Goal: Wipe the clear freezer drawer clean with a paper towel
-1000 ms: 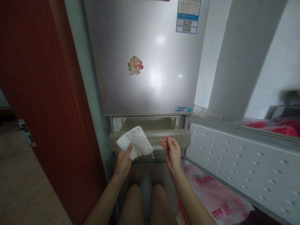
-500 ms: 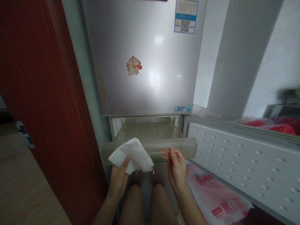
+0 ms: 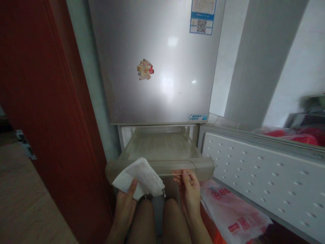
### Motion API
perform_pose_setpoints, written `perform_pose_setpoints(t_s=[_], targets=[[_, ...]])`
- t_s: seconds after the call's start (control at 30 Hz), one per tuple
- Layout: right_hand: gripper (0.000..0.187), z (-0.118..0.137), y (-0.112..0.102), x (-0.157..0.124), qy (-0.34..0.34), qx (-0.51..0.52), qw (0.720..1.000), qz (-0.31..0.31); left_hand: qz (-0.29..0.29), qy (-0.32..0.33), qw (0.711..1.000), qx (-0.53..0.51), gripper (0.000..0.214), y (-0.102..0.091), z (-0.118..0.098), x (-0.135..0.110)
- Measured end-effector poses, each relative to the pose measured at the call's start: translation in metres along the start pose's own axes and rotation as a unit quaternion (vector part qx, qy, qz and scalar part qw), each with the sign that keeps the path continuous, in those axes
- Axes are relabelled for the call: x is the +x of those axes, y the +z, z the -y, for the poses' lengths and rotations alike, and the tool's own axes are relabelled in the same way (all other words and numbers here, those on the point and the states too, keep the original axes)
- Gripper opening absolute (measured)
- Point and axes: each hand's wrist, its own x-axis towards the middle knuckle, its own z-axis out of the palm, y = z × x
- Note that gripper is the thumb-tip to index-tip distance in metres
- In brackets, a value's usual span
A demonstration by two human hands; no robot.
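Note:
My left hand grips a folded white cloth, thumb on top, with loose threads at its lower corner. The cloth overlaps the left part of the front of a pulled-out translucent freezer drawer. At the right part of that front, my right hand has its fingers bent around the lower lip, and the fingertips show faintly through the plastic. The bare drawer floor is visible behind the front panel.
Above the drawer is the closed silver fridge door. The lower freezer door stands swung out to the right. A printed plastic bag lies below it. A red-brown wooden door borders the left.
The drawer has slid further out toward me, with my right hand at its front. My left hand and the cloth have moved slightly down and left.

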Motion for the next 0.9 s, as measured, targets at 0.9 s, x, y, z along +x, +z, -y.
perform_pose_setpoints(t_s=[0.9], targets=[[0.046,-0.013,-0.004,-0.019,0.016,-0.038,0.999,0.005,-0.037,-0.020,0.999,0.034,0.048,-0.017,0.011,-0.016]])
